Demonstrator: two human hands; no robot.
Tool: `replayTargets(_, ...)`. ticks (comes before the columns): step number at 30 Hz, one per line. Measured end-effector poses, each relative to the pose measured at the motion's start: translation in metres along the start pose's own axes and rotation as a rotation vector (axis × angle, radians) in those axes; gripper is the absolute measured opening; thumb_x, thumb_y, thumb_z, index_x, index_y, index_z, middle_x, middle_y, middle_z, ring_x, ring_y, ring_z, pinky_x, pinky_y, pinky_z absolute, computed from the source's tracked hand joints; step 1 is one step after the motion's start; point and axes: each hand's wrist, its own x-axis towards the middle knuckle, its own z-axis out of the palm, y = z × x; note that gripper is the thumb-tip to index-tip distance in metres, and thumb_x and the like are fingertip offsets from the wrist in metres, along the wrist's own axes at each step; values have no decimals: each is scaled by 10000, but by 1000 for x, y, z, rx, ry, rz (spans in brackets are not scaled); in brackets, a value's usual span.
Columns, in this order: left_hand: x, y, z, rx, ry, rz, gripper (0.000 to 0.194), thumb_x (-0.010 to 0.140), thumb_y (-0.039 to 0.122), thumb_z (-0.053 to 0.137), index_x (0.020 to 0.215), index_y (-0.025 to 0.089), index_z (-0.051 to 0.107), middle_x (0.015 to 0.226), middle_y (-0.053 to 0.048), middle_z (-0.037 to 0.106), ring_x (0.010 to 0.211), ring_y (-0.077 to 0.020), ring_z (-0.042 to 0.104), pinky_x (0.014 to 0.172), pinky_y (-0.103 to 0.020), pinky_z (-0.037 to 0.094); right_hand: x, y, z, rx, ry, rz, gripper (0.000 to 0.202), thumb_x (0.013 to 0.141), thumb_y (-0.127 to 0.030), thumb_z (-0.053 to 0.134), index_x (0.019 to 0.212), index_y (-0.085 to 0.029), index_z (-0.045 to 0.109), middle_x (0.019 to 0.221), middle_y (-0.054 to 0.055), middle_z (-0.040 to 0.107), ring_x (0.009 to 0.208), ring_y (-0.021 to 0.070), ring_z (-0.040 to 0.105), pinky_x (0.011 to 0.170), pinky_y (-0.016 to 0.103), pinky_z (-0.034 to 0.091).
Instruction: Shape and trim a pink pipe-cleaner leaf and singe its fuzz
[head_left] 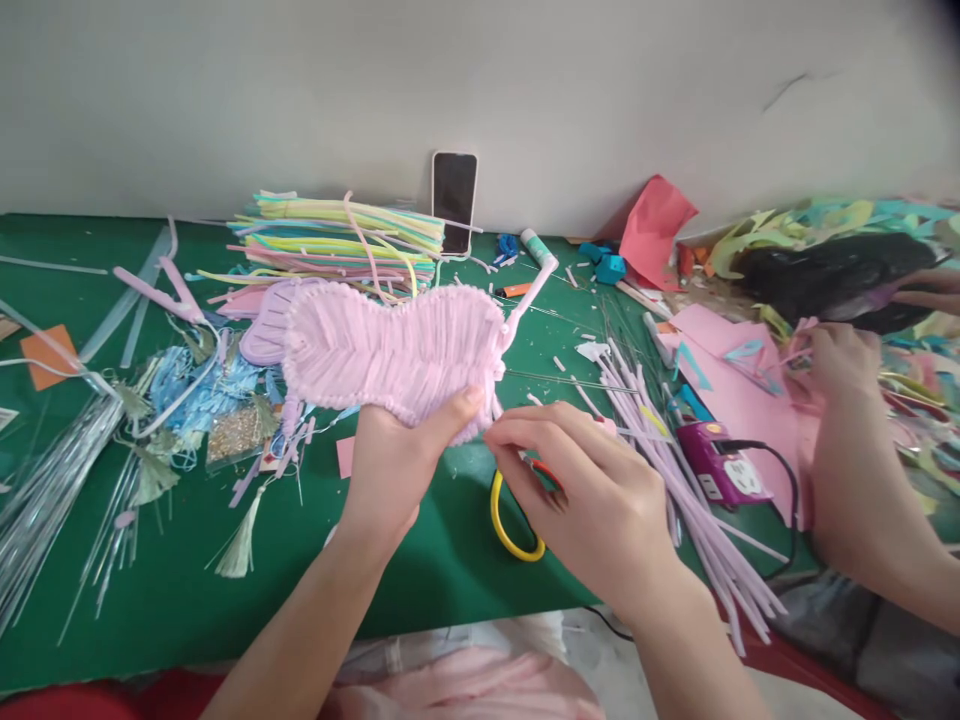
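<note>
- Nearest the tabletop's [427,590] front edge, my right hand [589,490] nearly closes its fingertips; I can't tell whether they grip anything.
- Over mid-tabletop, my left hand [397,450] clamps the fuzzy pink piece [390,350], seemingly to steady it.
- Back edge: phone [454,195] upright, perhaps for viewing.

Phone [454,190]: propped against wall [315,90]
Red paper [654,235]: creased
Purple socket block [709,467]: black cable [759,446] plugged in

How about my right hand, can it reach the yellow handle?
Probably yes: the right hand is close, and the yellow handle lies partly uncovered, though the fingers seem busy at the pink piece.
</note>
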Motion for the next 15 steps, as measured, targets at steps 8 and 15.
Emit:
replayTargets(8,1,-2,-3,-15,8,-35,208,648,250,865,792,160,744,966,-40,769,1026,-238,698,862,-311,574,-2,0,4,37,-12,-8,166,911,-32,537,892,-182,606,844,62,722,778,170,683,707,294,551)
replayTargets(15,1,-3,-2,50,15,-22,165,654,260,856,658,166,720,715,-14,721,831,-226,703,762,-304,572,3,2,0,127,-94,101,153,899,-34,554,862,-168,617,806,39,690,737,137,659,644,238,505)
